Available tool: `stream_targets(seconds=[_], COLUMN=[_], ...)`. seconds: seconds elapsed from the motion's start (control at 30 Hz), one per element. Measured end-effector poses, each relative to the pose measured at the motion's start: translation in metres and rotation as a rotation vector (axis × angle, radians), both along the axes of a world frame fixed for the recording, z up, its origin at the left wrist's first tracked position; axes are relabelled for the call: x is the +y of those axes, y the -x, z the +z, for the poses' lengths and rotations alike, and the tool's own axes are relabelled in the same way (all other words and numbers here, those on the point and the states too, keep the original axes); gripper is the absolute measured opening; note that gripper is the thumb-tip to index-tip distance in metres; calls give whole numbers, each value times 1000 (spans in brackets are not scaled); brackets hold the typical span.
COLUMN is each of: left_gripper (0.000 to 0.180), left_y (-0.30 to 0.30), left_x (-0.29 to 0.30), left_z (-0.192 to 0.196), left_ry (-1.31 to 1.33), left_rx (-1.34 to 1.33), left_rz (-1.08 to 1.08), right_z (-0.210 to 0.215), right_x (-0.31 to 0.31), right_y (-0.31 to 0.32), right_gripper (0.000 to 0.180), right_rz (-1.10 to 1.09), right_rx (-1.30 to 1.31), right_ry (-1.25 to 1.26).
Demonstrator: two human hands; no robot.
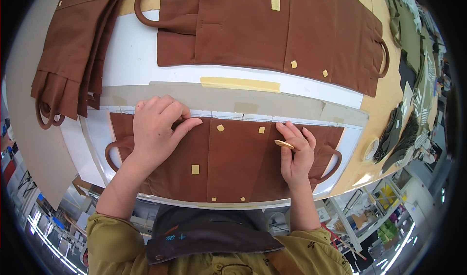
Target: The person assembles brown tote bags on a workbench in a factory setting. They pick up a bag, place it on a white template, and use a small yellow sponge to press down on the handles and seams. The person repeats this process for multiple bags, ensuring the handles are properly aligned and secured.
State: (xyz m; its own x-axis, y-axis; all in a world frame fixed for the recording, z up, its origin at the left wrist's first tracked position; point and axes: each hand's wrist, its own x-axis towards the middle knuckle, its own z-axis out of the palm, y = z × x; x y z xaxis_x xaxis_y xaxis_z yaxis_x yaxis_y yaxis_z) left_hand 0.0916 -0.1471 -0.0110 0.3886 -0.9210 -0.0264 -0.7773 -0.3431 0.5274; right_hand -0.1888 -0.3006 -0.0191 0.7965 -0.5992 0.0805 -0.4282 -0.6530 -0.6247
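A brown leather-like bag panel (238, 163) with a rounded handle at each end lies flat before me, small squares of yellow tape stuck on it. My left hand (158, 129) is at its far edge, fingers curled and thumb pinched in along that edge. Farther right, my right hand (297, 158) rests on the panel, fingertips near the same edge. Between its thumb and fingers is a slim tan piece (283, 144), wooden-looking and pointed; the rest of it is hidden. Under the panel, a white marked sheet (352, 143) shows around the edges.
A larger matching brown panel (243, 31) lies across the far side. Stacked brown pieces with handles (73, 46) are at the far left. A yellow tape strip (240, 84) crosses the grey board (209, 97). A tape roll (371, 149) and dark scraps (404, 138) sit at the right.
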Motion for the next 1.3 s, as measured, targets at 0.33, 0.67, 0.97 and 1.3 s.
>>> stream_targets(seconds=[0.33,0.67,0.97,1.3], left_gripper=[26,26,29,28], left_y=[2,4,2,4], left_x=[-4,-3,-1,-1], left_z=[-1,-1,-5,-3], left_ry=[19,18,65,37], left_rx=[19,18,4,12], left_rz=[25,29,9,15], right_z=[-1,-1,-4,-3], right_x=[-1,-1,1,0], right_y=[0,-1,-1,-1], right_gripper=[11,8,11,13], right_rz=[-30,-25,-18,-17], right_rx=[10,46,45,42], right_ry=[-7,16,71,82])
